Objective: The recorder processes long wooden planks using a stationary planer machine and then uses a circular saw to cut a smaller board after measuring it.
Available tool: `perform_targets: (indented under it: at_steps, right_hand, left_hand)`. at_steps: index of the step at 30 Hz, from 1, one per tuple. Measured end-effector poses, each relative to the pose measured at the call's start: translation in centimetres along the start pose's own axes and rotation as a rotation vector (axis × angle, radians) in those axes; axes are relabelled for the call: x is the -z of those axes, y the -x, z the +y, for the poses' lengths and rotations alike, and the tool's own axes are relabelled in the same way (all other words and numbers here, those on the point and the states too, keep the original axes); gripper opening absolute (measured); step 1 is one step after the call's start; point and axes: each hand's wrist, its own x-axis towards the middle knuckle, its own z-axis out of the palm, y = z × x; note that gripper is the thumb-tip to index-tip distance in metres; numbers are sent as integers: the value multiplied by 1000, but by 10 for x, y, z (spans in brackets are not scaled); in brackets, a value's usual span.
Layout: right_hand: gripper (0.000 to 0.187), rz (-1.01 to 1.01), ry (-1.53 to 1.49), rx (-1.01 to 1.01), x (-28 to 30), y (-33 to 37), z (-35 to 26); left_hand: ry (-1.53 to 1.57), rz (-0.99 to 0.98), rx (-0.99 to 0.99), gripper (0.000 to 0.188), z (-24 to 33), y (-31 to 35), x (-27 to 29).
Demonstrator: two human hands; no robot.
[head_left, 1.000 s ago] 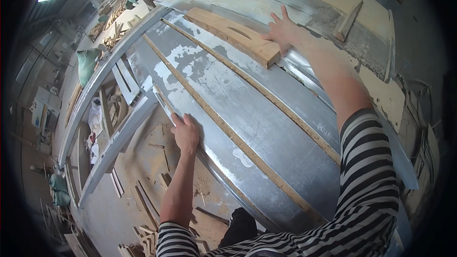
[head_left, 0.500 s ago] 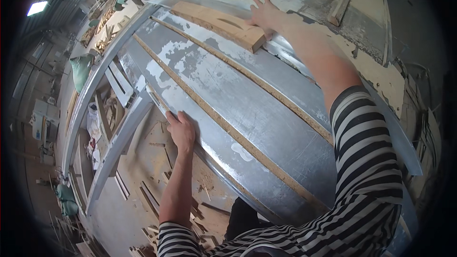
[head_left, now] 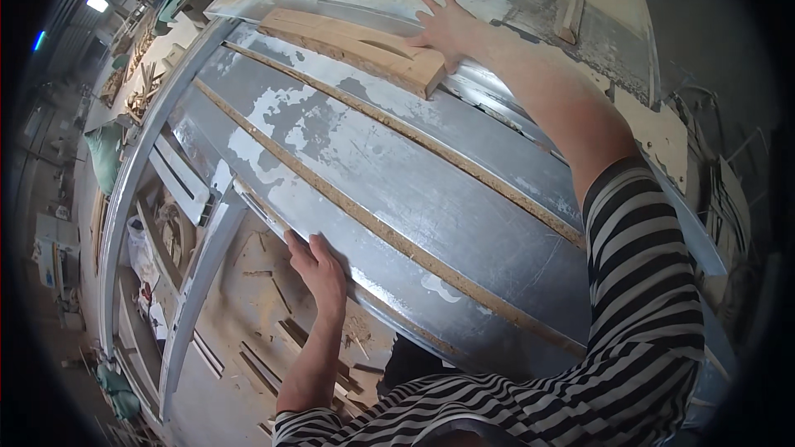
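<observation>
The right hand [head_left: 451, 31] spreads wide, fingers splayed and gripping nothing visible, at the right end of a wooden block [head_left: 339, 36]; whether it presses the wood is unclear. The left hand [head_left: 319, 273] lies half open with fingers bent along the near edge of a broad metal panel [head_left: 431, 186]; its hold underneath cannot be told. The block, pale, smooth and thick with a curved dark slot, sits on the panel's far side, its long axis running from upper left to lower right. The scuffed grey metal, blotched with shiny patches, slopes the same way, lined by rough tan strips [head_left: 335, 197]. At left curves a grey frame [head_left: 141, 149].
</observation>
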Motion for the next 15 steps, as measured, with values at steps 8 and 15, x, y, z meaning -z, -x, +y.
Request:
perform_targets:
  at_steps: [8, 15]
  right_hand:
    - [105, 31, -14, 5, 4, -8, -1]
    - [106, 25, -37, 0, 4, -17, -1]
  left_hand:
    - [26, -22, 31, 54, -3, 1, 2]
    - [-22, -9, 75, 54, 12, 3, 2]
